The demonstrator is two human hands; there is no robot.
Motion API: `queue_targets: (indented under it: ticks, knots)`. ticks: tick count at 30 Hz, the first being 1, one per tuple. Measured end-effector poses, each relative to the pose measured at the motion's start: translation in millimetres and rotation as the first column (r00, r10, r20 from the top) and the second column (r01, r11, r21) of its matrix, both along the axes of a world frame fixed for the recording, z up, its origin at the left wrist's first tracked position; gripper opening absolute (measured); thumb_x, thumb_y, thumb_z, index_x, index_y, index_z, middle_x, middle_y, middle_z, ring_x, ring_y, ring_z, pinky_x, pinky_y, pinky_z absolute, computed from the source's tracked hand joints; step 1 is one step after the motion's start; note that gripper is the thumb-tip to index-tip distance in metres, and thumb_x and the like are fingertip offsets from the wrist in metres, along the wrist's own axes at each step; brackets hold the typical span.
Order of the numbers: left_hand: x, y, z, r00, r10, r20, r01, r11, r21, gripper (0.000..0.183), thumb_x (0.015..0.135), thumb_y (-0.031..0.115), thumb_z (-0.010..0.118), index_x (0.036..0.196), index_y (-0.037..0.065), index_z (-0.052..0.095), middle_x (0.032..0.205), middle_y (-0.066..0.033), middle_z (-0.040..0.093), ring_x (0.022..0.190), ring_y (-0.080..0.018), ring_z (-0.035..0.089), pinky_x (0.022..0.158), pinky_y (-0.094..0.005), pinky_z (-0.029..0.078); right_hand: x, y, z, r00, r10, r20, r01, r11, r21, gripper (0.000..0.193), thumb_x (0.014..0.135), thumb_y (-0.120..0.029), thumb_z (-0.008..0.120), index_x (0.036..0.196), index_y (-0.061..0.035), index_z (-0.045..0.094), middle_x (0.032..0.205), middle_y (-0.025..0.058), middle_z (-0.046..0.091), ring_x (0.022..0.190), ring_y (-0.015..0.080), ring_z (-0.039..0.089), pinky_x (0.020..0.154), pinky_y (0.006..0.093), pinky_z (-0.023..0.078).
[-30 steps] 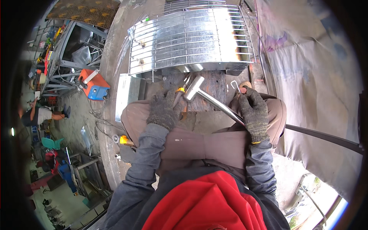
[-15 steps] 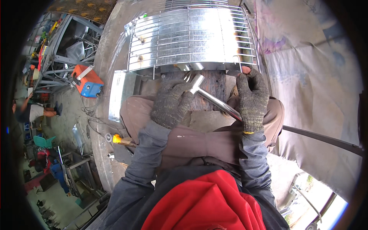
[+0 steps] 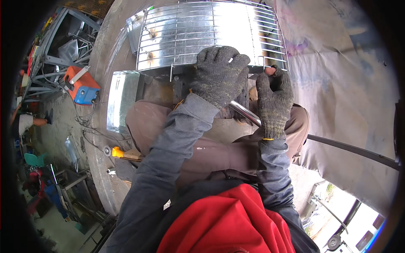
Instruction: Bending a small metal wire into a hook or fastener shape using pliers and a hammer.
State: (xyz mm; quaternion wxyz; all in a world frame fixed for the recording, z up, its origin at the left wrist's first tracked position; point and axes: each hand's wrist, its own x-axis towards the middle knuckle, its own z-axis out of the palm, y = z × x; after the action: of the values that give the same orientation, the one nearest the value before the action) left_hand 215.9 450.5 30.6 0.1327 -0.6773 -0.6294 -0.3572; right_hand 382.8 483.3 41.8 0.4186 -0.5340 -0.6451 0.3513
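A wire rack (image 3: 195,40) lies over a shiny bent metal sheet (image 3: 234,29) in front of me. My left hand (image 3: 222,76), in a dark knitted glove, is curled over the rack's near edge at the middle; its fingertips are hidden. From beneath it a shiny metal hammer handle (image 3: 245,113) slants down toward my right wrist; the hammer's head is out of sight. My right hand (image 3: 275,101), gloved alike with a bare fingertip showing, pinches at the rack's near right corner, by a bent-down wire end. Under the rack's near edge sits a dark wooden block (image 3: 241,96).
An orange and blue machine (image 3: 84,86) with cables stands left on the concrete. Closer lie a folded metal sheet (image 3: 121,101) and a yellow-bodied grinder (image 3: 117,152). A grey cloth (image 3: 337,92) hangs at the right, with a dark bar (image 3: 352,151) along it. Another person's leg (image 3: 40,122) shows far left.
My left hand has moved up and right from beside the hammer's head to the rack's near edge, covering that head. My right hand stays at the rack's corner. The whole view has shifted slightly.
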Motion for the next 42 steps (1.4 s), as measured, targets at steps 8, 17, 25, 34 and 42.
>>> queue_targets:
  ticks: [8,17,25,34,42]
  knots:
    - [-1,0,-4,0.999,0.042,-0.017,-0.043,0.997,-0.059,0.028,0.082,0.028,0.076,0.11,0.025,0.073,0.103,-0.0021,0.062,0.107,-0.0284,0.06,0.101,-0.0537,0.041,-10,-7,1,0.992,-0.014,-0.126,0.01,1.0,-0.029,0.02,0.098,-0.011,0.072,0.116,-0.0029,0.066,0.088,0.0016,0.065,0.079,0.0084,0.058,0.072,0.0288,0.05]
    - [1,-3,-4,0.998,0.053,0.025,-0.051,0.995,-0.084,0.029,0.084,0.028,0.074,0.113,0.025,0.072,0.104,-0.0027,0.062,0.108,-0.0283,0.06,0.106,-0.0523,0.04,-10,-5,-1,0.991,-0.067,-0.12,0.057,0.995,-0.084,0.023,0.097,-0.011,0.074,0.116,-0.003,0.064,0.091,0.001,0.064,0.08,0.0071,0.056,0.074,0.026,0.048]
    - [2,-3,-3,0.998,0.065,0.026,-0.063,0.994,-0.086,0.028,0.083,0.028,0.074,0.11,0.024,0.072,0.104,-0.0032,0.063,0.107,-0.0289,0.06,0.106,-0.0518,0.041,-8,3,0,0.993,-0.062,-0.103,0.054,0.995,-0.081,0.026,0.095,-0.011,0.076,0.118,-0.0035,0.065,0.086,-0.0016,0.061,0.07,0.0066,0.053,0.064,0.0237,0.045]
    - [3,-2,-4,0.997,0.077,0.02,-0.076,0.996,-0.049,0.023,0.085,0.029,0.073,0.108,0.023,0.073,0.101,-0.0035,0.063,0.103,-0.0289,0.06,0.103,-0.0514,0.042,-5,9,20,0.998,0.021,-0.067,-0.034,0.98,-0.198,0.028,0.095,-0.01,0.075,0.121,-0.002,0.067,0.088,0.002,0.068,0.072,0.0074,0.061,0.064,0.0251,0.051]
    - [4,0,-8,0.997,0.082,0.017,-0.081,0.995,-0.063,0.022,0.085,0.03,0.072,0.106,0.023,0.073,0.1,-0.0029,0.062,0.104,-0.0282,0.06,0.103,-0.051,0.041,-2,13,34,0.994,0.105,0.026,-0.097,0.97,-0.223,0.023,0.095,-0.01,0.075,0.115,-0.002,0.068,0.09,0.0033,0.072,0.075,0.0075,0.063,0.068,0.0245,0.051]
